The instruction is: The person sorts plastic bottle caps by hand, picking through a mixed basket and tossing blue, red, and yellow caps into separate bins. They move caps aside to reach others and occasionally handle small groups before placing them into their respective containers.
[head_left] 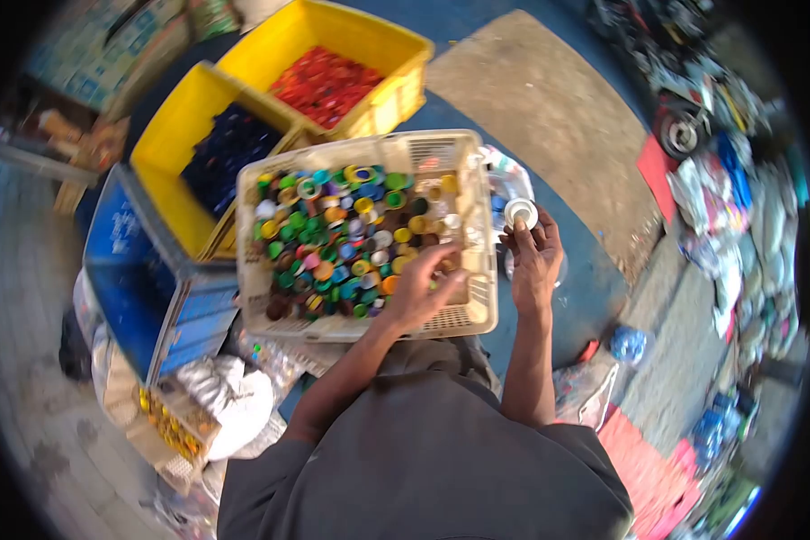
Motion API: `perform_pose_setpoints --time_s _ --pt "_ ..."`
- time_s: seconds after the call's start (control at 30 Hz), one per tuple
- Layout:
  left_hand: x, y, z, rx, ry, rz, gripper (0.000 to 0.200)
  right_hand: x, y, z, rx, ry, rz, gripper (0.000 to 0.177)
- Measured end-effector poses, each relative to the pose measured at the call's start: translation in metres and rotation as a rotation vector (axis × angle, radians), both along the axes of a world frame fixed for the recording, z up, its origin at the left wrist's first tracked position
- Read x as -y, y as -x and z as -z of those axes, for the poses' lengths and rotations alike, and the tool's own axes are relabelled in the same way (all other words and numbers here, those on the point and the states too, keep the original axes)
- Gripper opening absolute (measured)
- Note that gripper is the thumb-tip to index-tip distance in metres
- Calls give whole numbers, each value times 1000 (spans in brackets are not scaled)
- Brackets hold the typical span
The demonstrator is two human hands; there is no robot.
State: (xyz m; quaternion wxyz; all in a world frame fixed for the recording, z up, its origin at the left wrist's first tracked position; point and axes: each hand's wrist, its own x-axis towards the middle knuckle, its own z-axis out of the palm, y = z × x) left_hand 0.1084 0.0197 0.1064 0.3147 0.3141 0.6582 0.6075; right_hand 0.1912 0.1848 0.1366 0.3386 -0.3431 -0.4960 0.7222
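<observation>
Many bottle caps (333, 236) in green, yellow, blue, orange, white and brown fill a cream plastic basket (252, 261) in front of my body. My left hand (420, 286) hovers over the basket's right part, thumb and fingers apart, with nothing seen between them. Just past the basket's right rim, my right hand (535, 258) pinches a round white cap (520, 213) between thumb and fingers. Behind that cap, a container with white and blue items (505, 175) is partly hidden.
Beyond the basket stand a yellow crate (409, 85) with red caps and a yellow crate (166, 135) with dark blue caps. A blue crate (126, 288) is at the left. A white sack (243, 409) and box of yellow caps (166, 423) lie lower left. Plastic bags (702, 207) pile up right.
</observation>
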Motion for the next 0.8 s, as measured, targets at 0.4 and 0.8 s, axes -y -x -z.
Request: perform_pose_setpoints --time_s 0.4,0.8 --pt "10 12 42 99 344 -95 17 -136 -32 195 108 527 222 28" --pt "13 24 87 -425 926 538 40 -111 -27 123 26 262 274 43"
